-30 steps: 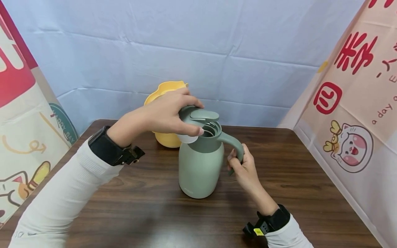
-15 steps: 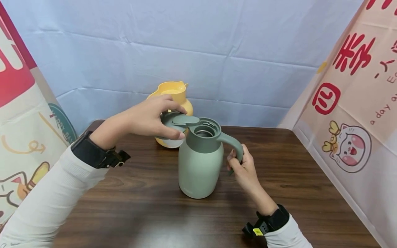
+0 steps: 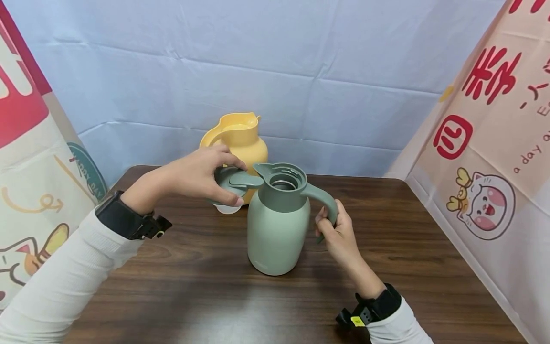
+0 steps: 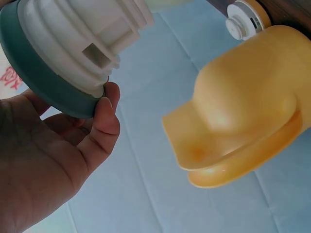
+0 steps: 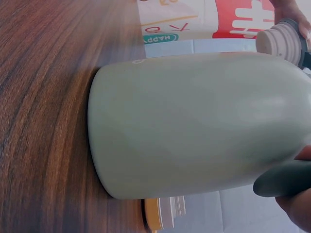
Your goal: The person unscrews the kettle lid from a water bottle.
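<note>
A pale green thermos jug stands upright on the table, its mouth uncovered in the head view. Its dark green lid hangs just left of the spout, pinched between the thumb and fingers of my left hand. In the left wrist view, the lid's white threaded plug shows, and the thumb presses against the green rim. My right hand grips the lower part of the jug's handle. The right wrist view shows mostly the jug's body, with the right hand only partly visible at the edge.
A yellow jug, also without a lid, stands behind the left hand. A yellow-and-white lid lies on the table near it, hidden in the head view. Brown wooden table; a pale blue cloth hangs behind.
My left hand has lifted the green lid off the jug's mouth and carried it left and slightly down. The right hand and the green jug have stayed in place.
</note>
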A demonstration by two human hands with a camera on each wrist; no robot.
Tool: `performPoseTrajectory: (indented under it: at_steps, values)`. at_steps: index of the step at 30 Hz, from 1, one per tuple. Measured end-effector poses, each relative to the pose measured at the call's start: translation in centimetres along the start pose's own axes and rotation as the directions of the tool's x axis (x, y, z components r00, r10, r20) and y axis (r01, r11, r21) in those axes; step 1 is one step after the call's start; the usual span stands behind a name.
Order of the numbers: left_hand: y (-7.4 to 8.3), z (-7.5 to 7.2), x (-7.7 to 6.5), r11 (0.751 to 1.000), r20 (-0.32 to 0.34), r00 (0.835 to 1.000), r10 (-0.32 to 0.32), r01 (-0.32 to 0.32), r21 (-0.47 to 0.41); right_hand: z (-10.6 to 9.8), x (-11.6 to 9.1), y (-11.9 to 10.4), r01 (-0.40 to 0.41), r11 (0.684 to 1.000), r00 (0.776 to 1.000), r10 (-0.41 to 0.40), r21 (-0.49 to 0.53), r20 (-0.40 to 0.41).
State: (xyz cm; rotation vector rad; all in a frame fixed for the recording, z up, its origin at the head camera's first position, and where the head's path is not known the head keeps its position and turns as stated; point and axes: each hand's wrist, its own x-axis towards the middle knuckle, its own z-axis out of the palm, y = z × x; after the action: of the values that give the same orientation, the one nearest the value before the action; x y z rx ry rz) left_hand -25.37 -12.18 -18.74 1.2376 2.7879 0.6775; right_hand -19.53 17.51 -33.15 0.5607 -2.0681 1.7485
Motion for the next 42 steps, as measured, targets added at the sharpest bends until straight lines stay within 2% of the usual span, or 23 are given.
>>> performPoseTrajectory:
  at_steps: [5, 11, 17, 27, 34, 42]
  values:
    - [-0.6, 0.7, -0.2, 1.000, 0.005, 1.000, 0.001, -0.001, 0.005, 0.2, 0.0, -1.0, -0.002, 1.000, 1.000, 0.002, -0.009, 0.004]
    - [-1.3, 1.5, -0.3, 1.000, 0.042, 0.999, -0.021, 0.021, 0.003, 0.7, 0.0, -2.8, 0.002, 1.000, 1.000, -0.002, -0.026, 0.005]
    - [-2.0, 2.6, -0.4, 0.999, 0.070, 0.997, -0.032, 0.030, 0.035, 0.6, 0.0, -2.7, 0.018, 1.000, 1.000, -0.018, -0.026, 0.002]
    - [-3.1, 4.1, -0.9, 0.998, 0.066, 0.997, -0.033, 0.029, 0.064, 0.7, 0.0, -2.7, 0.024, 1.000, 1.000, -0.024, -0.021, 0.004]
    - [-3.9, 5.0, -1.5, 0.996, 0.094, 0.993, -0.066, 0.061, 0.061, 0.7, 0.0, -2.8, 0.010, 1.000, 1.000, -0.010, -0.024, -0.001]
    - [-4.6, 6.3, -2.0, 0.998, 0.128, 0.990, -0.067, 0.064, 0.029, 0.6, 0.0, -2.7, 0.009, 1.000, 1.000, -0.009, -0.014, 0.001]
